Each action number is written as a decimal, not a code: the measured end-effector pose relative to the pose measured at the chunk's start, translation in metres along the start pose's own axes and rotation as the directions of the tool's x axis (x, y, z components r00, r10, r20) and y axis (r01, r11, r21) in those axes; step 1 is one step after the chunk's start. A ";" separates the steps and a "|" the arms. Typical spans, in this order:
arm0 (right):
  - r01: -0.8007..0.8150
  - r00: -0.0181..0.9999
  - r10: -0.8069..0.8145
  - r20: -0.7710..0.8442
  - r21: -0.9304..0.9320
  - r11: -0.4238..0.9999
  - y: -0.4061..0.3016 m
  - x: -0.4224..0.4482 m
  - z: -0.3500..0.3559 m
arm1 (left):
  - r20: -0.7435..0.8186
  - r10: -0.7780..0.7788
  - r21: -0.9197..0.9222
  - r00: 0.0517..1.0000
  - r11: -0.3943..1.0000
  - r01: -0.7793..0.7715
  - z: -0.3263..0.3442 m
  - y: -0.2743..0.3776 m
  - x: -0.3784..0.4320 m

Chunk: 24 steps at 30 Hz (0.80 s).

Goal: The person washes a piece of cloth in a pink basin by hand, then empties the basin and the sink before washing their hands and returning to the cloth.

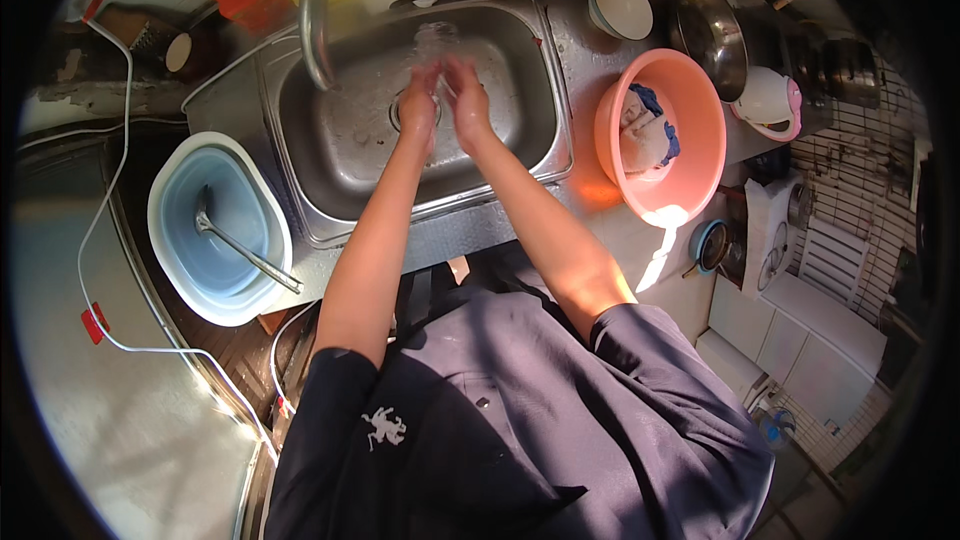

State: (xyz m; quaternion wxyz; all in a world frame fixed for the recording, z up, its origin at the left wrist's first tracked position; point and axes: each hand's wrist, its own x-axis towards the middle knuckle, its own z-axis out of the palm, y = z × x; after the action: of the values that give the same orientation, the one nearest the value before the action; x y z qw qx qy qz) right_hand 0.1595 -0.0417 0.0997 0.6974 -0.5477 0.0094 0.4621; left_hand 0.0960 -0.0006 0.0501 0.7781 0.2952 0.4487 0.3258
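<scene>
Both bare hands are over the stainless steel sink (345, 157), side by side with the palms turned towards each other. My left hand (418, 106) is beside the round drain and partly covers it. A narrow gap separates it from my right hand (469, 106). Both look wet, and neither visibly holds anything. The fingers reach towards the far wall of the sink and are blurred. Just past the fingertips, water (436, 37) splashes and blurs. A curved metal faucet (311, 22) arches over the sink's left side.
Left of the sink, nested plastic basins (169, 240) hold a metal ladle (244, 251). A pink basin (611, 120) with cloths (646, 139) stands on the right. Behind it are a white bowl (624, 7), a metal pot (724, 41) and a white-and-pink kettle (765, 101). A white cable (127, 127) hangs at left.
</scene>
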 end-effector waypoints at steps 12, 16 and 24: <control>-0.128 0.969 0.085 0.233 0.177 0.976 0.063 -0.003 0.058 | -0.204 0.167 -0.375 0.965 0.897 -0.234 -0.039 0.047 -0.027; -0.272 0.928 0.150 0.340 0.345 0.898 0.044 -0.024 0.092 | -0.226 0.232 -0.395 0.946 0.866 -0.307 -0.049 0.073 -0.029; -0.303 0.913 0.125 0.389 0.439 0.846 0.047 -0.020 0.106 | -0.229 0.330 -0.262 0.916 0.885 -0.384 -0.044 0.098 -0.033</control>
State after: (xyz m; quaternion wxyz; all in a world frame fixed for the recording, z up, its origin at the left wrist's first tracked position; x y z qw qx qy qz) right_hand 0.0645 0.0266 0.1168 0.7469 -0.2580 0.0657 0.6093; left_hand 0.0203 0.0412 0.1215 0.6970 0.2204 0.3990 0.5536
